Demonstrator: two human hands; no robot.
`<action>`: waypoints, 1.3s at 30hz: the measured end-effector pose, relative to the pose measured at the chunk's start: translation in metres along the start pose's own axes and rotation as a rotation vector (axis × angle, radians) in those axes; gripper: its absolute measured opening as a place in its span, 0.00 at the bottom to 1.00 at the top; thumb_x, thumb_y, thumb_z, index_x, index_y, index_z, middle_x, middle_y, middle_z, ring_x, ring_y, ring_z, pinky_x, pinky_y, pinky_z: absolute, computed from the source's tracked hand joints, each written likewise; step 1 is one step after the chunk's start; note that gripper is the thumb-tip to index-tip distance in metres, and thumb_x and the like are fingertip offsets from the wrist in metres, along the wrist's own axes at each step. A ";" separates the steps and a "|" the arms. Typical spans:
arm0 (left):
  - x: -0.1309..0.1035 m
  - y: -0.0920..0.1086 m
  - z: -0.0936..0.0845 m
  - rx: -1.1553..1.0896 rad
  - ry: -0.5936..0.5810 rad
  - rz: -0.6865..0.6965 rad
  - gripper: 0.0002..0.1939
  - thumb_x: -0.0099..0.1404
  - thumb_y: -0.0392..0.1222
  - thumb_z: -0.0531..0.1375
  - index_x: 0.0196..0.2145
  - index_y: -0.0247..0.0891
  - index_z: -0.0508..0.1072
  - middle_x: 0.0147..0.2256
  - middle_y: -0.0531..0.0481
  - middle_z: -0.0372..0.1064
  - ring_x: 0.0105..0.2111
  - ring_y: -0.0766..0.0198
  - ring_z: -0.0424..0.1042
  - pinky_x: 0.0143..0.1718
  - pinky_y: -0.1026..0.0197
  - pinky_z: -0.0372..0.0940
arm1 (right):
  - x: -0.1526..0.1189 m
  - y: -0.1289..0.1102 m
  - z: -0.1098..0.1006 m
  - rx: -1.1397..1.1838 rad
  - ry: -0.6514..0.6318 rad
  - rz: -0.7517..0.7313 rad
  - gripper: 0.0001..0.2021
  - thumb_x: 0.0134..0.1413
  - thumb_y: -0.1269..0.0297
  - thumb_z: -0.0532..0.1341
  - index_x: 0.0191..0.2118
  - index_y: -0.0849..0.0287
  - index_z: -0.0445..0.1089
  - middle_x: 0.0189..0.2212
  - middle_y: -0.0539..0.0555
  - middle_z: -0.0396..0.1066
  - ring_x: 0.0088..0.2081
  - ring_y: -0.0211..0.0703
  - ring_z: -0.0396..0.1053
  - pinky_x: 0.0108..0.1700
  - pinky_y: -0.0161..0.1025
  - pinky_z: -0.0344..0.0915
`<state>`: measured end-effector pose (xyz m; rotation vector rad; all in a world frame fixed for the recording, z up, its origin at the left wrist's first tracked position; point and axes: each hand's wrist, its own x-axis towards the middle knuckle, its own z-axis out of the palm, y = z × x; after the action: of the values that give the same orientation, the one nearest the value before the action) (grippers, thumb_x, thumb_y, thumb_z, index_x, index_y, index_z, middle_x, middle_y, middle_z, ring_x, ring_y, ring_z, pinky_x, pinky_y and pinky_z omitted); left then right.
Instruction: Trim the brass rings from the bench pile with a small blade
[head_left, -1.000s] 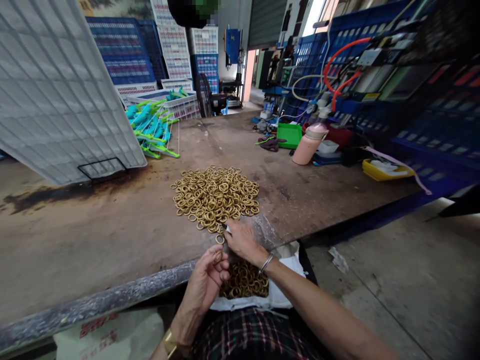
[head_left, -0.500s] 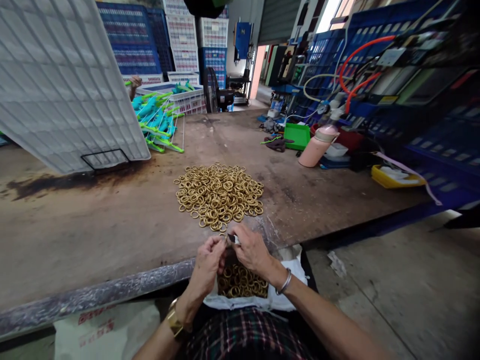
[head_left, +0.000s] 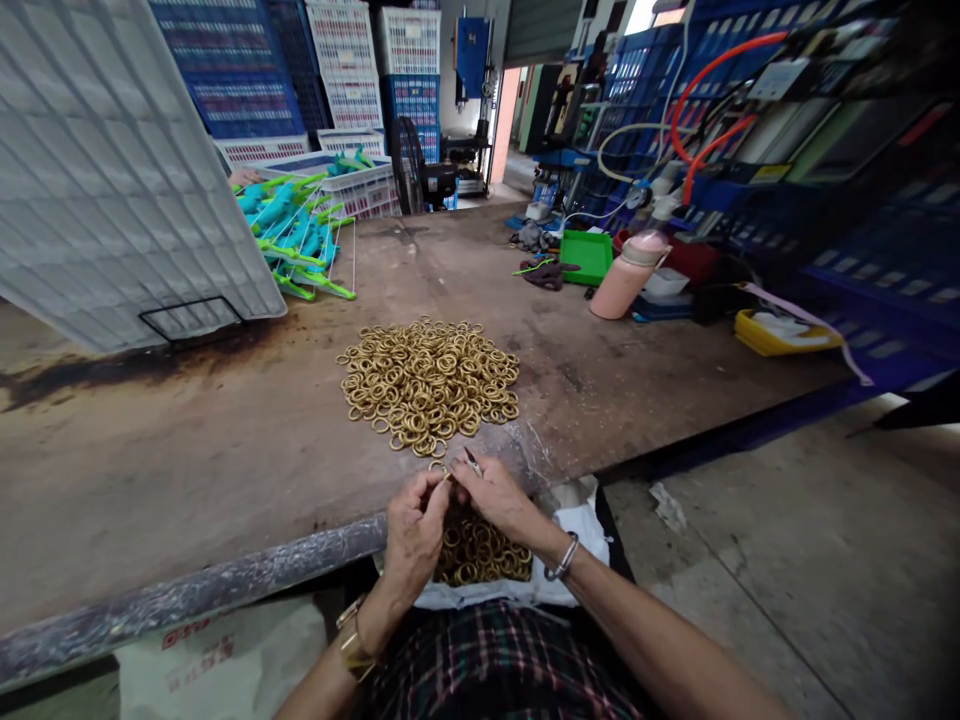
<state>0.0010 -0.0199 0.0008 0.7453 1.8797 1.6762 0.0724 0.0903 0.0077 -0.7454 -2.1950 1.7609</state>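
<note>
My left hand (head_left: 414,525) is closed in a pinch on a small brass ring (head_left: 447,477) just over the table's front edge. Fingers of my right hand (head_left: 496,497) wrap a short tool with a dark pointed tip (head_left: 472,461); most of it is hidden in the palm, so its kind does not show. Both hands' fingertips meet close to the ring. Beyond them a heap of brass rings (head_left: 431,380) lies on the wooden table. Below my hands, more brass rings (head_left: 487,555) fill a container lined with white cloth or sacking (head_left: 577,540) at my lap.
A large white ribbed panel (head_left: 135,180) stands at the left, beside teal and green plastic parts (head_left: 289,225). To the right are a pink bottle (head_left: 630,275), a green tray (head_left: 586,257) and a yellow tray (head_left: 784,335). Stacked crates (head_left: 345,80) and a fan (head_left: 412,165) stand behind.
The dark tip in my right hand has swung to point up and away. The view has shifted slightly. My left hand keeps its pinch. Another person's hand behind the panel is now mostly hidden.
</note>
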 end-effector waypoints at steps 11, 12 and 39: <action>-0.003 -0.005 0.001 -0.406 -0.172 -0.340 0.14 0.56 0.51 0.58 0.27 0.37 0.63 0.20 0.59 0.58 0.15 0.76 0.52 0.14 0.72 0.46 | 0.000 0.000 0.001 -0.081 0.043 -0.078 0.11 0.54 0.64 0.50 0.23 0.60 0.62 0.20 0.45 0.60 0.24 0.33 0.58 0.28 0.30 0.54; -0.003 -0.004 0.001 -0.430 -0.182 -0.345 0.14 0.57 0.51 0.58 0.28 0.37 0.64 0.21 0.59 0.58 0.15 0.76 0.52 0.14 0.72 0.46 | 0.000 -0.001 0.000 -0.080 0.044 -0.080 0.11 0.54 0.65 0.49 0.24 0.60 0.62 0.20 0.46 0.61 0.25 0.33 0.58 0.29 0.30 0.54; -0.008 0.003 -0.002 -0.263 -0.179 -0.232 0.16 0.57 0.53 0.56 0.27 0.37 0.63 0.19 0.58 0.58 0.14 0.75 0.52 0.15 0.70 0.49 | 0.005 0.004 -0.014 -1.025 -0.044 -0.025 0.13 0.52 0.74 0.47 0.41 0.64 0.64 0.28 0.57 0.71 0.28 0.40 0.67 0.29 0.34 0.51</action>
<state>0.0056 -0.0271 0.0038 0.5289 1.5224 1.6104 0.0763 0.1054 0.0071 -0.8231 -3.0571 0.5147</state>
